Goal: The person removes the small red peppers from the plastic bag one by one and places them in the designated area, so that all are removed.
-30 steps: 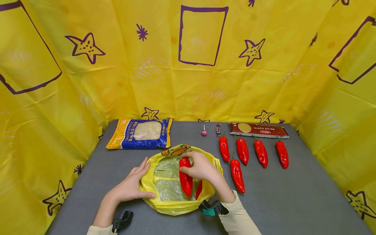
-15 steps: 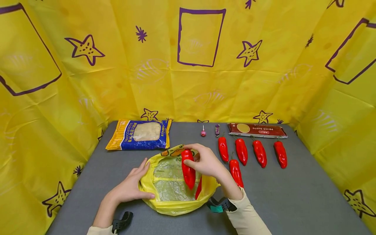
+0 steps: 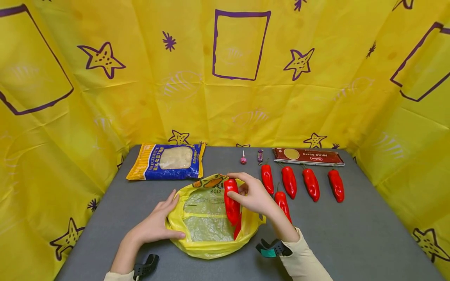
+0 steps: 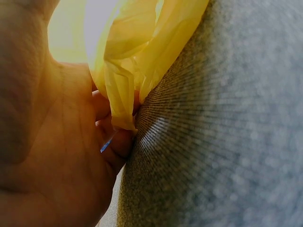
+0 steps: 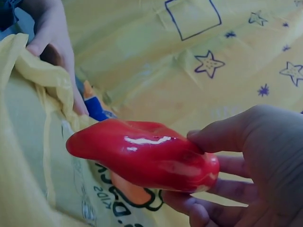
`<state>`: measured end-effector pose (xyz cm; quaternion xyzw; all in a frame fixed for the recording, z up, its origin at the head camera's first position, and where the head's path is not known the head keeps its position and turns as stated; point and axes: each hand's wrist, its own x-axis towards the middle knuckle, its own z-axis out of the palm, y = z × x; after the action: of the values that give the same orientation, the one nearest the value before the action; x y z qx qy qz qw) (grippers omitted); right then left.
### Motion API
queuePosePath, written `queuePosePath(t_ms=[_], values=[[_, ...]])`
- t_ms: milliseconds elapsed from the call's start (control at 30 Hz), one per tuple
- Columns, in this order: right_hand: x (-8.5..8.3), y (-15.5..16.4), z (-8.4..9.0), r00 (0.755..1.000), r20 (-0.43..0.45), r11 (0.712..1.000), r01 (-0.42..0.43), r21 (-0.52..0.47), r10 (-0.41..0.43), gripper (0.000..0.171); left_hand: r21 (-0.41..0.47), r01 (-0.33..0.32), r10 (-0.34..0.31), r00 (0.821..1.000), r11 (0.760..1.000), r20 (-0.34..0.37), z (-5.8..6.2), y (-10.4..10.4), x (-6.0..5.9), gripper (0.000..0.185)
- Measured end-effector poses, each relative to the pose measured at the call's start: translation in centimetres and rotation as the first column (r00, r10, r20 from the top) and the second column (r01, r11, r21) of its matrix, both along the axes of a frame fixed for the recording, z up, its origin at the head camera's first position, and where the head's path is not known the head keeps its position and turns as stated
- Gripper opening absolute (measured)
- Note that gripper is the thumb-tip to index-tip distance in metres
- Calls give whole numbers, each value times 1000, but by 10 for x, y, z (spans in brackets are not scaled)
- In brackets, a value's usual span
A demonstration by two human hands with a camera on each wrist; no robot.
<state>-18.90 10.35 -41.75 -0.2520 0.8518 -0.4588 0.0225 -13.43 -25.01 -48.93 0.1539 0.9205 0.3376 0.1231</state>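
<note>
In the head view, my right hand [image 3: 254,195] pinches a red pepper [image 3: 232,205] by its upper end, thumb on the near side. The pepper hangs tip down over the mouth of a yellow plastic bag [image 3: 197,248]. Part of another red pepper [image 3: 238,229] shows inside, at the bag's right wall. My left hand [image 3: 154,222] rests against the bag's left side with fingers and thumb spread along it. The left wrist view has the palm close to the bag's yellow film [image 4: 123,90]. Thumb and fingers sit around the pepper [image 5: 142,156] in the right wrist view.
Several red peppers [image 3: 311,185] lie right of the bag, one [image 3: 282,205] partly behind my right forearm. Behind them is a brown biscuit packet [image 3: 309,157]. A lollipop [image 3: 243,159] and a purple-wrapped candy [image 3: 260,156] lie mid-back. An orecchiette pasta pack [image 3: 168,162] is back left.
My right hand has shifted right and slightly up with the pepper, toward the bag's right side. The left hand has stayed at the bag's left side.
</note>
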Motion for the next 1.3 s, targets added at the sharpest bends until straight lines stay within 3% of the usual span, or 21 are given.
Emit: queuePosePath(t_ms=[667, 900, 1300], values=[[1, 39, -6, 996, -69, 996, 57, -69, -62, 50, 0, -10, 10, 1000, 1000, -12, -5, -1, 1, 132], [-1, 58, -9, 994, -48, 989, 93, -117, -99, 51, -2, -12, 12, 1000, 1000, -18, -5, -1, 1, 132], [2, 89, -11, 980, -74, 980, 175, -96, -182, 49, -6, -13, 13, 1000, 1000, -17, -4, 0, -1, 132]])
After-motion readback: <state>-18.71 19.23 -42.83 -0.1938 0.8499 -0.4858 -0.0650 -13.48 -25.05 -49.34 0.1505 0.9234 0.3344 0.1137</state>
